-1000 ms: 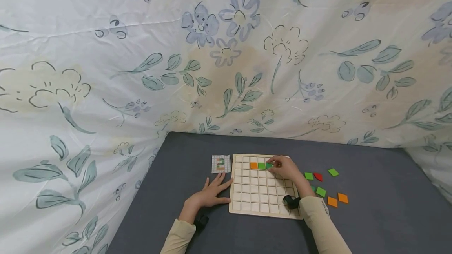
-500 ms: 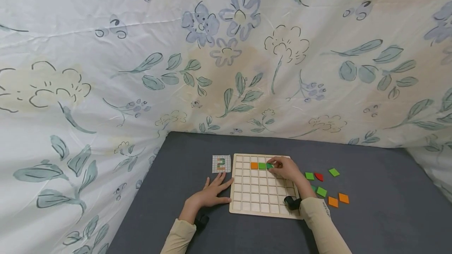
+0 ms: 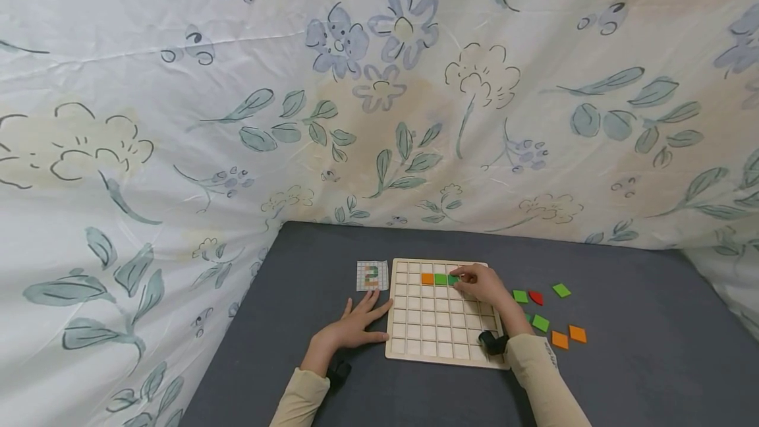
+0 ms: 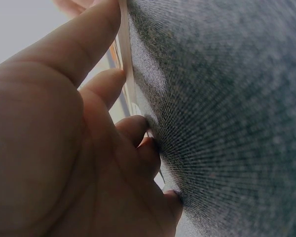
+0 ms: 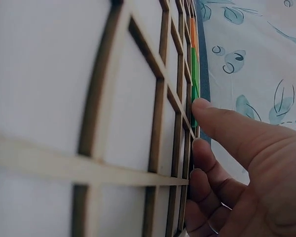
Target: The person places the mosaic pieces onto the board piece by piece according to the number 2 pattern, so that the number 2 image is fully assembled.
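A wooden grid board (image 3: 435, 350) with square cells lies on the dark cloth. In its second row sit an orange tile (image 3: 427, 279), a light green tile (image 3: 441, 279) and a dark green tile (image 3: 453, 279), side by side. My right hand (image 3: 479, 283) pinches the dark green tile at its cell. Up close in the right wrist view, the thumb (image 5: 222, 118) touches this tile, with the other fingers curled below. Fingers spread, my left hand (image 3: 351, 329) rests on the cloth against the board's left edge. Its middle fingertip is close to a small pattern card (image 3: 371, 275).
Loose tiles lie to the right of the board: several green ones (image 3: 540, 323), a red rounded one (image 3: 536, 298) and two orange ones (image 3: 578, 333). The right forearm partly covers a darker green piece. Floral fabric (image 3: 379, 117) hangs behind the table.
My right hand has shifted very slightly to the right, and more of the dark green tile shows. My left hand stays in place.
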`<action>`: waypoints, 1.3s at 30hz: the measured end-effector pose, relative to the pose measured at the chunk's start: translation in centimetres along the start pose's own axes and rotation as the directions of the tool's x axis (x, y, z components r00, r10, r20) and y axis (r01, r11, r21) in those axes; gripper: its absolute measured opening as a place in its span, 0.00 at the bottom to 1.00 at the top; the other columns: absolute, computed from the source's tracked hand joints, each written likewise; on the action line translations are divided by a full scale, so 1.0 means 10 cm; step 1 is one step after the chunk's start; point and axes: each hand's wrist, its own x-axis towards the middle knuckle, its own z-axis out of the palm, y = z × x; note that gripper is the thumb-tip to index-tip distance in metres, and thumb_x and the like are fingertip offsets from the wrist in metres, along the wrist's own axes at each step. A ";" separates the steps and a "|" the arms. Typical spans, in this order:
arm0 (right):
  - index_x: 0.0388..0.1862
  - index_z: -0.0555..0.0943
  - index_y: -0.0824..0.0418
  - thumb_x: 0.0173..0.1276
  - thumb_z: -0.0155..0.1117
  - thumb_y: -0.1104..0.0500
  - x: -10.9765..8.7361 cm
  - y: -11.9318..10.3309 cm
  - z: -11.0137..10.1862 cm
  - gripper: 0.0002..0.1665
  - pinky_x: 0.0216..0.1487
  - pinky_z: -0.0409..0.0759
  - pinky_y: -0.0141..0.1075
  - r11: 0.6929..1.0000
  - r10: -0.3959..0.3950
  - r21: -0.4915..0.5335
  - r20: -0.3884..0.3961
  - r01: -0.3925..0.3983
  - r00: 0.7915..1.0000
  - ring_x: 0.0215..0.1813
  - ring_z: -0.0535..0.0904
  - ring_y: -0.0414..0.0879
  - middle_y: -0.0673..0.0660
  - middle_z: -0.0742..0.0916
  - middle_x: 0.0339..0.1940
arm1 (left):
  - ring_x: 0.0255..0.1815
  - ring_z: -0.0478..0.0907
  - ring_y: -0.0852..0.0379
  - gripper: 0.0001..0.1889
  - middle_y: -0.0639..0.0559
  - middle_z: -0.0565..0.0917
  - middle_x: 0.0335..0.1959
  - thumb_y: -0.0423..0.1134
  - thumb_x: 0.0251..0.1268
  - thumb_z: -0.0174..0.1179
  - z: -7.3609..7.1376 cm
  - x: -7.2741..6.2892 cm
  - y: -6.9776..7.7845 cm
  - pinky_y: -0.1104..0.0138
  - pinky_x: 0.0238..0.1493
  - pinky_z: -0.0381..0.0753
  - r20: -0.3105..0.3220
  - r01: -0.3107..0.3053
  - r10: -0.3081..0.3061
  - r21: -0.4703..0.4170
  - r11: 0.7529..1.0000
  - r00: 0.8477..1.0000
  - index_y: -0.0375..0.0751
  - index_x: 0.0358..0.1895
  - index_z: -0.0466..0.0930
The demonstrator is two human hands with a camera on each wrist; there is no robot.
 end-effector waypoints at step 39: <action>0.52 0.80 0.64 0.64 0.63 0.59 -0.24 0.16 -0.28 0.18 0.23 0.63 0.33 0.999 -0.006 -0.045 -0.088 0.002 0.996 0.23 0.64 0.43 0.54 0.76 0.29 | 0.75 0.35 0.43 0.37 0.41 0.42 0.75 0.54 0.65 0.54 -0.03 -0.03 0.03 0.39 0.68 0.28 -0.002 -0.004 0.004 -0.008 1.000 1.000 0.49 0.74 0.51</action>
